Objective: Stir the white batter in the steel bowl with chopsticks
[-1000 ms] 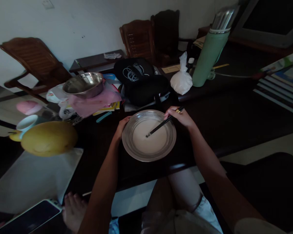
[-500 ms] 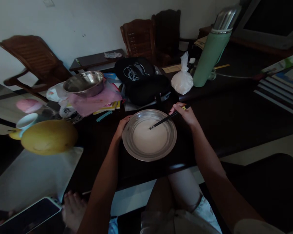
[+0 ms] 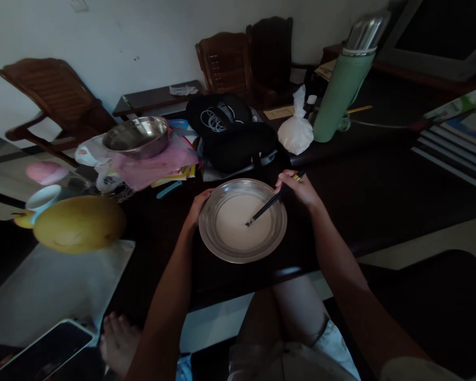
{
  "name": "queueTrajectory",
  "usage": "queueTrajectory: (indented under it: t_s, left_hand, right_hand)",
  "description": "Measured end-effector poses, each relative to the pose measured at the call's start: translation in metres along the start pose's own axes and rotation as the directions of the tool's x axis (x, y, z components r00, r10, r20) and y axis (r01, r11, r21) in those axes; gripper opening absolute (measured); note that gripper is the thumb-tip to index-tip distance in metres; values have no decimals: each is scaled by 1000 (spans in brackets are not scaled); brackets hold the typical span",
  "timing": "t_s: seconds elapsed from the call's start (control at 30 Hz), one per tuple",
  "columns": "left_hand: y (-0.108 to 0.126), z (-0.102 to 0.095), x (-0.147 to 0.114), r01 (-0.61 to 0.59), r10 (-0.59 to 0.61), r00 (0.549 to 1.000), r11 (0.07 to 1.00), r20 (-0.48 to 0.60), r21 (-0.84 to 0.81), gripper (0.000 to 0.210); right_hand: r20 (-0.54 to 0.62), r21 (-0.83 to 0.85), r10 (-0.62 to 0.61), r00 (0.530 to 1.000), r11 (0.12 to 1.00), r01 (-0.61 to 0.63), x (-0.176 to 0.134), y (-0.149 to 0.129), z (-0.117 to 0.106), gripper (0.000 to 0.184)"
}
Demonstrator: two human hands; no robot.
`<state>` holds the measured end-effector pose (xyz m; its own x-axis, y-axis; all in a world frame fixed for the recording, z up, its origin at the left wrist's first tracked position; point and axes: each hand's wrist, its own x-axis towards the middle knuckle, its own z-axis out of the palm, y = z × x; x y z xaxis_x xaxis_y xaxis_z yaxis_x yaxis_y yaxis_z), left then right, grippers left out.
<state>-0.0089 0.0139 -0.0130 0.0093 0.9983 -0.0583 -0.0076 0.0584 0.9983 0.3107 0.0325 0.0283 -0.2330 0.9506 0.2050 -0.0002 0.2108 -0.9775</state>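
The stainless steel bowl (image 3: 208,227) is positioned near the front edge of the dark tabletop (image 3: 368,185) and contains an off-white liquid (image 3: 238,235).

Left hand (image 3: 198,209): grasping the bowl at the left side of its rim; some fingers are hidden by the bowl.

Right hand (image 3: 297,188): closed around the black chopsticks (image 3: 266,206), above the right side of the rim. The chopsticks are tilted, with gold bands at the upper end and tips at the liquid surface. The exact finger placement is too dark to tell.

Surrounding items: behind the bowl, toward the tabletop's rear edge, is a black case (image 3: 241,151) carrying a coiled white cable (image 3: 214,120). To its right are 1 knotted plastic bag (image 3: 295,136) with white contents and 1 green thermos (image 3: 339,98) with a metal cap. Toward the left edge, an additional metal bowl (image 3: 154,148) rests on a pink plastic bag (image 3: 143,173).
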Motion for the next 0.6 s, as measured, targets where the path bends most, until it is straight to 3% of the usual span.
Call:
queueTrajectory:
  t_s: [0.1, 0.27, 0.4, 0.47, 0.6]
  left_hand:
    - [0, 0, 0, 3, -3, 999, 1000, -37, -6, 44]
    - [0, 0, 0, -3, 3, 1000, 1000, -14, 1, 43]
    - [1, 1, -3, -11, 11, 1000, 1000, -8, -5, 43]
    - [1, 1, -4, -15, 15, 1000, 1000, -14, -4, 42]
    - [2, 2, -3, 4, -5, 1000, 1000, -16, -11, 43]
  right_hand:
    - [66, -7, -15, 998, 1000, 15, 0, -1, 3, 41]
    - [-93, 2, -6, 996, 1000, 6, 0, -1, 0, 40]
    - [80, -12, 13, 997, 1000, -12, -1, -3, 4, 42]
    - [105, -8, -5, 994, 1000, 6, -1, -2, 5, 41]
    - [-61, 22, -24, 998, 999, 25, -1, 0, 0, 38]
